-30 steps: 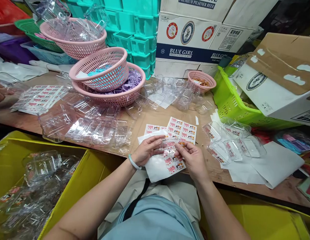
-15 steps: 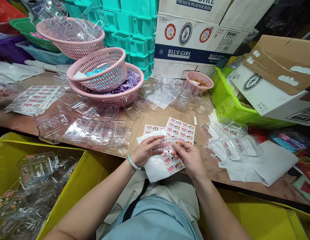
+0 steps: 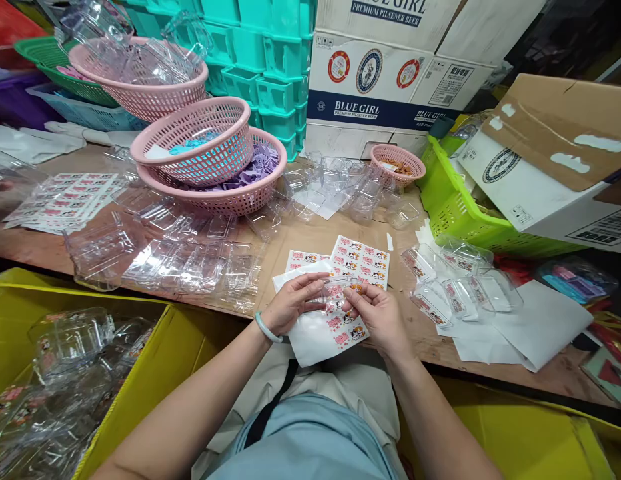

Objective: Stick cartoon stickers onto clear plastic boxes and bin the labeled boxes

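Observation:
Over the sticker sheets, my left hand (image 3: 296, 301) and my right hand (image 3: 377, 312) face each other with a small clear plastic box (image 3: 335, 283) between their fingertips. My left thumb and fingers close on its left end; my right thumb and forefinger pinch its right end. Pink lettering and an orange cat print show at the box, though I cannot tell whether they are on it or beneath. Below lies a sticker sheet (image 3: 344, 333) with pink lettering and cats, partly covered by white backing paper (image 3: 310, 340). Another sticker sheet (image 3: 374, 257) lies behind.
Clear boxes (image 3: 185, 263) lie at left; labelled clear boxes (image 3: 460, 297) lie at right. Pink baskets (image 3: 210, 193) stand behind, near teal crates (image 3: 285, 87) and a beer carton (image 3: 365, 107). A lime-green basket (image 3: 453, 207) stands right. A yellow bin (image 3: 155, 353) holds more boxes.
The view has shifted very slightly. Both hands stay in nearly the same place, with the same hold on the clear plastic box.

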The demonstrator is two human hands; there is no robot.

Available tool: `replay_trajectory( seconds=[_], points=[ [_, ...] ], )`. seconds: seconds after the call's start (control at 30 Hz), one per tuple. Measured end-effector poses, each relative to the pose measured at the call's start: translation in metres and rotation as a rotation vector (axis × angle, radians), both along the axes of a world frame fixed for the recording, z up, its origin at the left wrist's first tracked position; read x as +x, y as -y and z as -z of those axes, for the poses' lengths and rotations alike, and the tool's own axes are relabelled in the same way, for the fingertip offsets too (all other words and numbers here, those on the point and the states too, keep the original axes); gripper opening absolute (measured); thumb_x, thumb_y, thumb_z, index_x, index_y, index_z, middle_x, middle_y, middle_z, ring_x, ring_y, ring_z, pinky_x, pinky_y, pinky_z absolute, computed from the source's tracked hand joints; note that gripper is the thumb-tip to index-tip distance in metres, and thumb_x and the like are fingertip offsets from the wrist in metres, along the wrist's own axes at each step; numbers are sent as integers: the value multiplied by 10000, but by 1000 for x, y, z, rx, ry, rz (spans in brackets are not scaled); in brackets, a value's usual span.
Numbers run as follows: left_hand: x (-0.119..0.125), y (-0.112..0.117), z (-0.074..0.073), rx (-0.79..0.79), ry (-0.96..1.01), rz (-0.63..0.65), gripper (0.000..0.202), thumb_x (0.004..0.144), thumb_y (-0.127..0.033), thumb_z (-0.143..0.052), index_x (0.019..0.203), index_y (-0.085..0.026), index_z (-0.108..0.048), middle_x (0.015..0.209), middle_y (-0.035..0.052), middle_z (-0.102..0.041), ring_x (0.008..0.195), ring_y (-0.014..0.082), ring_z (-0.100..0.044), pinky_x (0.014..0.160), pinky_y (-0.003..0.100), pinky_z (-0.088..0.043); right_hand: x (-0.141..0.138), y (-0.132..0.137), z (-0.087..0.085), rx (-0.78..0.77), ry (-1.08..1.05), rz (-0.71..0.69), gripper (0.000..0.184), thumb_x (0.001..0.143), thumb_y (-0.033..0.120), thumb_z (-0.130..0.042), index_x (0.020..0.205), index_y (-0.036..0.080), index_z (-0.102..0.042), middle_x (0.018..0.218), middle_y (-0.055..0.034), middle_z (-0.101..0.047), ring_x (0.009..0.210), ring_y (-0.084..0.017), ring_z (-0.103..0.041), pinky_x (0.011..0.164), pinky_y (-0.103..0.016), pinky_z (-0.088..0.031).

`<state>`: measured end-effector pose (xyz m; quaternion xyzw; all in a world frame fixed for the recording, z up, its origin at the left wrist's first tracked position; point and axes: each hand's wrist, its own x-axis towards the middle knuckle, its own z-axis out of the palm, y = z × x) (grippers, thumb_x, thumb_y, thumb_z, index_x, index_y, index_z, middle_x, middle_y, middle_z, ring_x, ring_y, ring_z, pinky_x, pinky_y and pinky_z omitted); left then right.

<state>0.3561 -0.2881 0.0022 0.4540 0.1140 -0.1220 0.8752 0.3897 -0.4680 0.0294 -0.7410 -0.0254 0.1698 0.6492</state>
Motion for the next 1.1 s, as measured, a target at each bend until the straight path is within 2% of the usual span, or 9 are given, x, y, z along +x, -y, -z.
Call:
replay_trajectory(
  seconds=[0.2,0.33,0.47,0.6,0.7,0.8,0.97,1.03,1.1],
  points=[
    [0,7,-2,172,27,-26,448,684,-362,-810,1064,-204,-633,1180,71,-596,1012,202,-607,806,331,-556,-4,-2,-2,-168,178,10,362,803,518,-654,690,177,-614,568,5,-603,490,-112,-470,486,-237,-337],
    [1,8,0,204,55,-19,454,690,-375,-801,1059,-190,-612,1158,74,-596,966,188,-612,766,323,-571,-12,-5,-1,-505,662,50,291,912,388,-554,703,193,-612,639,-25,-631,560,-144,-531,570,-275,-383],
    [2,9,0,203,53,-30,445,674,-373,-811,1030,-188,-618,1120,62,-602,924,173,-617,746,321,-577,-10,-3,9,-625,975,46,194,940,276,-516,803,199,-629,752,-62,-680,685,-184,-599,689,-314,-434],
    [1,9,2,183,30,-43,425,671,-366,-812,1008,-195,-619,1089,50,-604,948,188,-618,774,353,-576,5,11,24,-476,767,281,166,873,367,-615,871,213,-554,776,-39,-609,680,-173,-561,692,-321,-477],
    [-1,10,1,198,47,-32,406,701,-358,-793,1029,-200,-614,1119,55,-593,976,194,-615,799,351,-567,10,17,30,-320,580,398,419,833,473,-636,1113,211,-470,943,-65,-614,729,-169,-600,634,-299,-524],
    [-2,13,-6,225,117,-6,398,711,-338,-788,1045,-198,-621,1191,79,-589,1001,203,-611,819,339,-554,7,17,26,-250,468,185,559,812,509,-646,1248,212,-457,1113,-107,-634,886,-198,-652,678,-301,-554],
    [10,16,-17,249,309,83,412,753,-323,-750,1137,-213,-646,1280,114,-588,1108,254,-587,942,384,-490,30,38,-3,-270,469,-257,403,862,490,-585,1198,268,-588,1078,-43,-669,839,-176,-675,710,-286,-561],
    [16,10,-13,372,324,8,449,793,-349,-700,1219,-233,-619,1317,115,-566,1201,276,-536,1000,400,-443,56,54,-13,-383,535,-207,402,839,501,-609,1178,285,-604,1150,-59,-620,920,-206,-656,774,-330,-549],
    [20,-1,-4,641,324,-170,438,788,-356,-690,1207,-240,-632,1348,112,-534,1295,295,-447,1070,417,-364,89,68,-14,-452,588,-42,436,822,492,-627,1183,252,-575,1252,-114,-528,1089,-277,-579,923,-449,-480]
  ],
)
